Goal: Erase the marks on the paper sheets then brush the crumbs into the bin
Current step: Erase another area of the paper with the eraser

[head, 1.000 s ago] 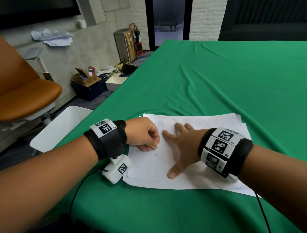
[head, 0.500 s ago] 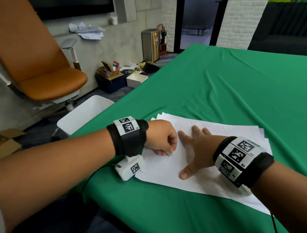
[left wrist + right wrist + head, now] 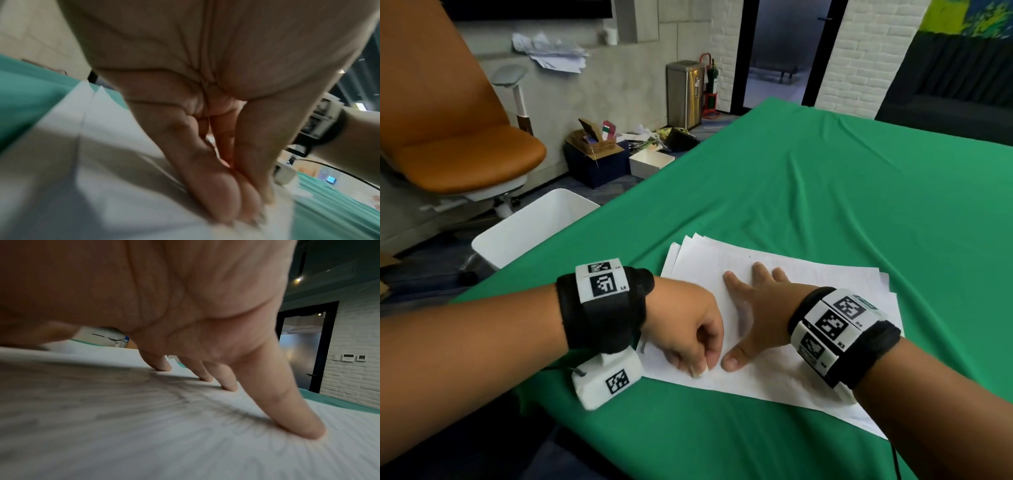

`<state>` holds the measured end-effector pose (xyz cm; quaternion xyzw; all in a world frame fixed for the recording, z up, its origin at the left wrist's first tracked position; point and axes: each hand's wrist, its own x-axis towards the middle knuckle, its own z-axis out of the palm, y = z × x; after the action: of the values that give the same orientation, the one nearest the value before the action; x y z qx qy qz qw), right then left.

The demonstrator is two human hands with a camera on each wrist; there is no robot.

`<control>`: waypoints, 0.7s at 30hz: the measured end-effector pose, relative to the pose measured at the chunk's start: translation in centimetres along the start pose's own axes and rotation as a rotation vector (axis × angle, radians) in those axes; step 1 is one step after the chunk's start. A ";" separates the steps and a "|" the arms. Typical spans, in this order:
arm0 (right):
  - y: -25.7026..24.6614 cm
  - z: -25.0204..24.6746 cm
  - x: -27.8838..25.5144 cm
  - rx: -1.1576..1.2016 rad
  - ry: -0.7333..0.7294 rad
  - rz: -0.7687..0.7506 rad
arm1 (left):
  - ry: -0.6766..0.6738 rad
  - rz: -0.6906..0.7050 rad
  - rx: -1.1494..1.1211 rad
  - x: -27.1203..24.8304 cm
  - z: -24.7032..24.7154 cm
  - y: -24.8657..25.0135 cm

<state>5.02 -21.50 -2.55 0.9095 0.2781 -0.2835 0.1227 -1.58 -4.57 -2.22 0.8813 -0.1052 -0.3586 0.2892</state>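
A surface [image 3: 808,178] draped in green cloth carries a loose stack of white paper sheets [image 3: 808,284] near its front edge, with a white bin [image 3: 534,229] on the floor just off the left side and an orange chair [image 3: 469,161] beyond it. The right hand [image 3: 755,308] lies flat on the top sheet, fingers [image 3: 292,415] spread straight and pressing down. Just beside its thumb, the left hand [image 3: 688,329] is curled, its fingers [image 3: 216,191] pinching a small white eraser [image 3: 703,371] against the paper.
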 end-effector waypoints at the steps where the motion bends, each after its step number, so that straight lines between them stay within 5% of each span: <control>1: 0.0 0.0 0.0 -0.002 0.001 0.000 | -0.008 0.005 0.008 -0.1 0.1 0.1; 6: 0.1 0.0 0.1 -0.003 0.002 0.001 | 0.227 -0.029 -0.077 0.3 -1.5 -0.4; 10: -0.1 0.1 0.1 -0.014 0.012 0.002 | 0.066 -0.007 -0.012 -0.1 -0.2 0.1; 15: 0.1 0.1 0.2 -0.002 0.007 0.003 | 0.208 -0.022 -0.077 0.1 -1.0 -0.1; 21: 0.1 0.3 0.3 -0.004 0.017 0.003 | 0.072 0.002 -0.080 -0.3 0.5 -0.1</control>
<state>5.15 -21.52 -2.96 0.9121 0.2782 -0.2750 0.1227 -2.18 -4.60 -2.44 0.8812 -0.0813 -0.3303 0.3283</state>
